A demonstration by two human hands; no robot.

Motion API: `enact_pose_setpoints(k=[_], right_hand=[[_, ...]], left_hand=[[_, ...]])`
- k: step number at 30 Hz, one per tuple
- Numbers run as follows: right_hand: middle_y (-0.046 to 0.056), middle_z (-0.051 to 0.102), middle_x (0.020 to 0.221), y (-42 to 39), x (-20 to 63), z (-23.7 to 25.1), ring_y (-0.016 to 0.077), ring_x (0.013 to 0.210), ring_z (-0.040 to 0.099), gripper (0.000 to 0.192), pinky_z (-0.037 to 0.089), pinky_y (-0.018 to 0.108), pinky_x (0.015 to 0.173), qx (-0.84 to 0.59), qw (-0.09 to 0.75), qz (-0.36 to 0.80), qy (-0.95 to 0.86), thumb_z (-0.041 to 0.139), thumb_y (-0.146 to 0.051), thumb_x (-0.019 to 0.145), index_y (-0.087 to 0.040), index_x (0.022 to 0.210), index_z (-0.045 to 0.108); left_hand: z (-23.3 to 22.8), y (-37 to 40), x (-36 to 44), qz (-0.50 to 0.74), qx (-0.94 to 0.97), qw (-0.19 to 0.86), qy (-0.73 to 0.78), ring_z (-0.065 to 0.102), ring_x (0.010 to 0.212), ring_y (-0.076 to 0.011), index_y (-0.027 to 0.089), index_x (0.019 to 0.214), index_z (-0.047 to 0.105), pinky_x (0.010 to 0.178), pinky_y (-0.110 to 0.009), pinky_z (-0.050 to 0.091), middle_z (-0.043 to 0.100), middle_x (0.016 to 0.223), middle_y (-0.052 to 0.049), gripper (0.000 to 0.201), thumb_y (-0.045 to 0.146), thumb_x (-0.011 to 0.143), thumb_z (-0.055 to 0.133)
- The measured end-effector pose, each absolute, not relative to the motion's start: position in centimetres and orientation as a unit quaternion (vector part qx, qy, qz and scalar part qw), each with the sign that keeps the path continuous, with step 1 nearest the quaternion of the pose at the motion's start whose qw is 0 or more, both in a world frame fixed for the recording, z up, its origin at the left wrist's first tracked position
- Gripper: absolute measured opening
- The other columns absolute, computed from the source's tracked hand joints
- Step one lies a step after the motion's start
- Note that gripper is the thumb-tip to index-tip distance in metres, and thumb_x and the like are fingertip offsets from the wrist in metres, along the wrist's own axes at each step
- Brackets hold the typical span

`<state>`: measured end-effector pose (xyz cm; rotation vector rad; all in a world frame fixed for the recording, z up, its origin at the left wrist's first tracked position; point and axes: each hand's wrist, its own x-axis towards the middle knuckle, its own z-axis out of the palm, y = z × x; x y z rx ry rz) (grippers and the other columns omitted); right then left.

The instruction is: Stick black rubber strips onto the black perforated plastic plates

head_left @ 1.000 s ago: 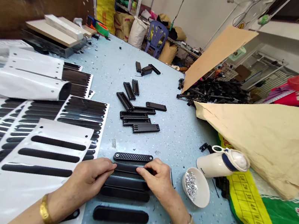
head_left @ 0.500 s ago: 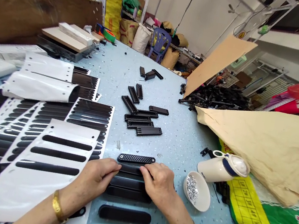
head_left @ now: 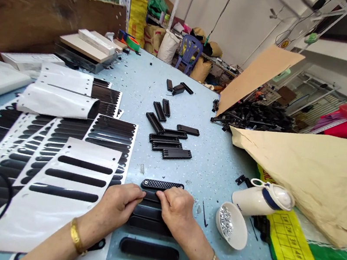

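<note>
The black strip (head_left: pixel 151 197) lay flat near the bench's (head_left: pixel 208 162) front edge, its long axis running left to right, one in a row of like strips stacked toward the person. Both hands met over its middle: the left hand (head_left: pixel 118 207) came in from the left, the right hand (head_left: pixel 176 212) from the right, about equally near. Their fingertips seemed to pinch or press the strip, fingers curled and nearly closed, though the hands hid the contact itself. Just beyond it lay a perforated bar (head_left: pixel 162 185), parallel. White sheets (head_left: pixel 60 200) crowded the left; a bowl (head_left: pixel 233 227) of small shiny bits stood near on the right, leaving open bench ahead.
</note>
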<state>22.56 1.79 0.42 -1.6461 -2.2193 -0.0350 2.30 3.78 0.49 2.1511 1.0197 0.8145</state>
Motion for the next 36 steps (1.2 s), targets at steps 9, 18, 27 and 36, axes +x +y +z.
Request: enact_pose_setpoints(k=[9, 18, 27, 36], right_hand=[[0.005, 0.07, 0.067, 1.5, 21.3, 1.2, 0.0197, 0.064, 0.063, 0.025, 0.037, 0.03, 0.062, -0.601, 0.186, -0.005, -0.778, 0.058, -0.027, 0.091, -0.019, 0.069, 0.068], [0.004, 0.068, 0.06, 2.0, 20.1, 0.7, 0.0177, 0.057, 0.061, 0.027, 0.032, 0.029, 0.057, -0.601, 0.192, -0.021, -0.776, 0.065, -0.023, 0.084, -0.018, 0.057, 0.064], [0.006, 0.061, 0.058, 0.5, 21.4, 3.2, 0.0172, 0.057, 0.057, 0.035, 0.034, 0.03, 0.057, -0.597, 0.282, -0.06, -0.749, 0.045, -0.017, 0.094, -0.017, 0.061, 0.058], [0.011, 0.067, 0.098, -6.7, 10.8, 0.5, 0.0279, 0.087, 0.061, 0.029, 0.05, 0.039, 0.067, -0.415, 0.312, -0.012, -0.855, 0.058, -0.042, 0.084, -0.015, 0.092, 0.063]], left_hand=[[0.5, 3.7, 2.2, 0.314, 0.813, 0.306, 0.382, 0.069, 0.072, -0.0153, 0.02, 0.086, 0.07, 0.066, -0.024, 0.054, 0.071, 0.077, -0.003, 0.024, 0.015, 0.089, 0.047], [-0.1, 3.8, 2.3, 0.318, 0.807, 0.314, 0.386, 0.068, 0.07, -0.0155, 0.02, 0.084, 0.071, 0.067, -0.025, 0.054, 0.072, 0.076, -0.003, 0.025, 0.015, 0.087, 0.048], [2.0, 3.6, 2.1, 0.32, 0.782, 0.298, 0.445, 0.063, 0.052, -0.0146, 0.018, 0.085, 0.068, 0.053, -0.025, 0.05, 0.068, 0.06, 0.0, 0.02, 0.017, 0.082, 0.049], [10.2, 0.6, -0.4, 0.518, 0.5, 0.477, 0.504, 0.068, 0.059, -0.0169, 0.02, 0.088, 0.071, 0.055, -0.024, 0.055, 0.075, 0.075, -0.003, 0.017, 0.031, 0.075, 0.07]])
